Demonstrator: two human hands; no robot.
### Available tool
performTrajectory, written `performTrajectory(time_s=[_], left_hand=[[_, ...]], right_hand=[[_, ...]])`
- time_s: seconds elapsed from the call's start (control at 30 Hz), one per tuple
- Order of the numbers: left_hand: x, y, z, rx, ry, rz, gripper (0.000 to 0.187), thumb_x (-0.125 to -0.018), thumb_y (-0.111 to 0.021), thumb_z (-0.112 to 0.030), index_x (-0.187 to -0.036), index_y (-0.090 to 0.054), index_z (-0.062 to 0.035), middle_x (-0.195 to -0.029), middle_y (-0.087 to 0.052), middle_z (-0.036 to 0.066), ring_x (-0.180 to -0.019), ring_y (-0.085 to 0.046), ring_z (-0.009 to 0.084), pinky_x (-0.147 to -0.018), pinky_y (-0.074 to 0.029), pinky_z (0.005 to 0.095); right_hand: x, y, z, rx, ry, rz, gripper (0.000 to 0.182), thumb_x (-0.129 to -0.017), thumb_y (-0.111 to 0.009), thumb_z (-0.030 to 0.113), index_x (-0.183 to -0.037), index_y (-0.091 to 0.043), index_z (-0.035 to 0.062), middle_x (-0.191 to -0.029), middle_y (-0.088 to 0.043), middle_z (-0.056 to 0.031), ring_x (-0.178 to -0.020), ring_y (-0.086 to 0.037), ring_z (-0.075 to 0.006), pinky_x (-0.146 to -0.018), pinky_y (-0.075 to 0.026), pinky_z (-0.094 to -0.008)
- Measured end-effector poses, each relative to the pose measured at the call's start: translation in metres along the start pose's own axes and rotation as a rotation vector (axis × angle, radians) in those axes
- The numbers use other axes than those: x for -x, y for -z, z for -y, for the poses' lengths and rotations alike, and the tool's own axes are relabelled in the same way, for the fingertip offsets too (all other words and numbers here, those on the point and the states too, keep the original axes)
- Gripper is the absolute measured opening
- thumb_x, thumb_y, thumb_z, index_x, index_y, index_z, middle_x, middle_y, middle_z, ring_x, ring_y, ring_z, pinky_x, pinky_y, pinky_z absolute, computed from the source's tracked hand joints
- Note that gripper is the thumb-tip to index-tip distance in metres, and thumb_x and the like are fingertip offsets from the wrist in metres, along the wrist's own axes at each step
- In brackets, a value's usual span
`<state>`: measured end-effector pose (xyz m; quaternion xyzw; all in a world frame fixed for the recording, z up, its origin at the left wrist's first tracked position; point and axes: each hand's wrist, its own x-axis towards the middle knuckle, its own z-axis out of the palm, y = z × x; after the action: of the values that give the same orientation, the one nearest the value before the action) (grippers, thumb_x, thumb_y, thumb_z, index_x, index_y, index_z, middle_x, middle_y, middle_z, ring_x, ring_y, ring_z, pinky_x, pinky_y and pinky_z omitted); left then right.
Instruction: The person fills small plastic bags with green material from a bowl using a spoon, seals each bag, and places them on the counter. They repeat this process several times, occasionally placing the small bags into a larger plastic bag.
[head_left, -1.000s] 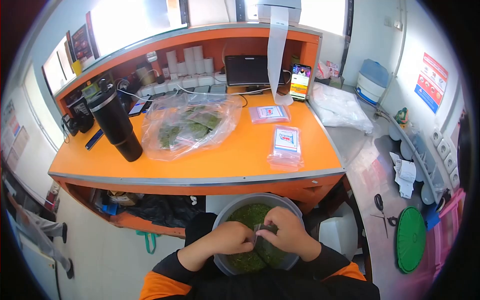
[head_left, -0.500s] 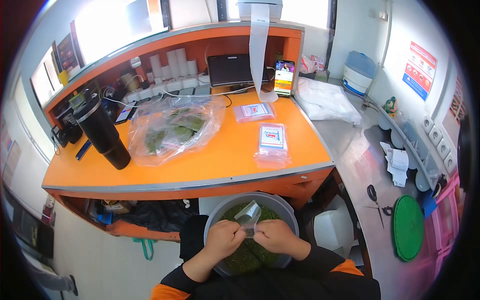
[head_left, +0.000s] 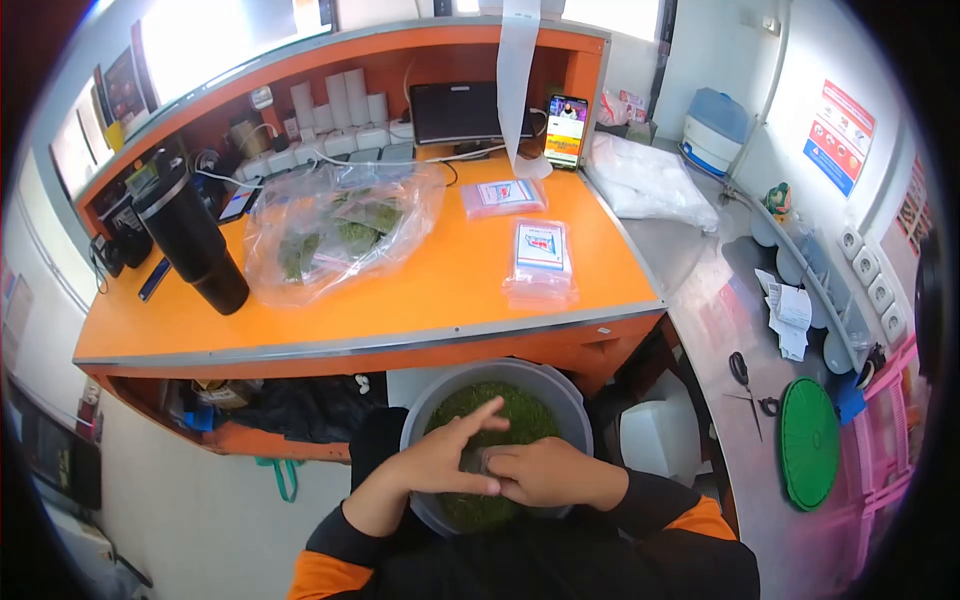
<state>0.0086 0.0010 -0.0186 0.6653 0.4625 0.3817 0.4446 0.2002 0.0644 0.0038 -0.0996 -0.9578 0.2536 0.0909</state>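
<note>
We hold both hands over a big grey tub (head_left: pixel 572 400) at the bottom middle of the frame. Green bits (head_left: pixel 505 402) lie inside it. Our left hand (head_left: pixel 440 458) is open, with its fingers up and its thumb well apart from them. Our right hand (head_left: pixel 545 470) has its fingers curled in and clamped on a small clear bag (head_left: pixel 476 461). The bag is just beside our left palm, over the tub, and we can see only a bit of it. We cannot tell if our left hand touches it.

Past the tub is an orange table (head_left: pixel 440 290). On its left side we see a tall black cup (head_left: pixel 195 240), tilted in our view, and next to it a big clear bag (head_left: pixel 345 228) with green packs in it. Near the middle of the frame are two piles of flat bags (head_left: pixel 540 258), one behind the other. At the lower right, a round green lid (head_left: pixel 810 445) lies near black scissors (head_left: pixel 740 370).
</note>
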Motion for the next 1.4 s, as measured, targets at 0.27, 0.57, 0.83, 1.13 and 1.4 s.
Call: performTrajectory(time_s=[0.27,0.57,0.83,1.13,1.4], left_hand=[[0.006,0.022,0.012,0.32,0.02,0.086,0.048,-0.068,-0.074,-0.009,-0.111,-0.054,-0.0049,-0.094,-0.056,0.001,-0.092,-0.052,0.0094,-0.08,-0.042,0.0245],[0.044,0.023,0.004,0.37,-0.161,-0.299,0.075,-0.059,-0.081,-0.014,-0.122,-0.041,-0.0058,-0.109,-0.042,0.003,-0.105,-0.043,0.0149,-0.097,-0.033,0.0322],[0.041,0.015,-0.004,0.488,-0.141,-0.478,0.073,-0.063,-0.078,-0.01,-0.125,-0.039,-0.0049,-0.111,-0.043,0.004,-0.11,-0.041,0.0144,-0.097,-0.031,0.0303],[0.043,0.01,0.0,0.455,-0.1,-0.47,0.071,-0.065,-0.077,-0.007,-0.126,-0.038,-0.0063,-0.109,-0.044,0.004,-0.107,-0.043,0.013,-0.093,-0.033,0.027],[0.035,0.006,0.0,0.334,-0.058,-0.457,0.074,-0.065,-0.079,-0.009,-0.126,-0.037,-0.0062,-0.106,-0.043,0.004,-0.104,-0.043,0.0126,-0.091,-0.034,0.0265]], right_hand=[[0.007,-0.004,-0.002,-0.343,0.104,-0.615,0.021,-0.073,-0.067,0.009,-0.094,-0.064,0.0065,-0.099,-0.064,-0.0125,-0.082,-0.064,-0.029,-0.066,-0.052,-0.0358],[0.016,-0.089,-0.027,0.004,-0.554,0.359,0.015,-0.077,-0.058,0.016,-0.086,-0.055,0.0033,-0.092,-0.061,-0.0182,-0.079,-0.061,-0.0349,-0.065,-0.048,-0.0447],[-0.013,-0.079,-0.041,0.182,-0.558,0.119,0.029,-0.081,-0.047,0.01,-0.107,-0.054,-0.0007,-0.083,-0.062,-0.0195,-0.08,-0.062,-0.0369,-0.068,-0.049,-0.0481],[-0.006,-0.065,-0.05,0.469,-0.387,0.216,0.018,-0.082,-0.052,0.019,-0.087,-0.066,0.0098,-0.076,-0.063,-0.0094,-0.074,-0.063,-0.0299,-0.061,-0.05,-0.0414],[0.024,-0.025,-0.024,0.125,-0.422,0.295,0.02,-0.079,-0.052,0.018,-0.083,-0.068,0.0082,-0.074,-0.064,-0.0136,-0.073,-0.063,-0.0323,-0.064,-0.05,-0.0422]])
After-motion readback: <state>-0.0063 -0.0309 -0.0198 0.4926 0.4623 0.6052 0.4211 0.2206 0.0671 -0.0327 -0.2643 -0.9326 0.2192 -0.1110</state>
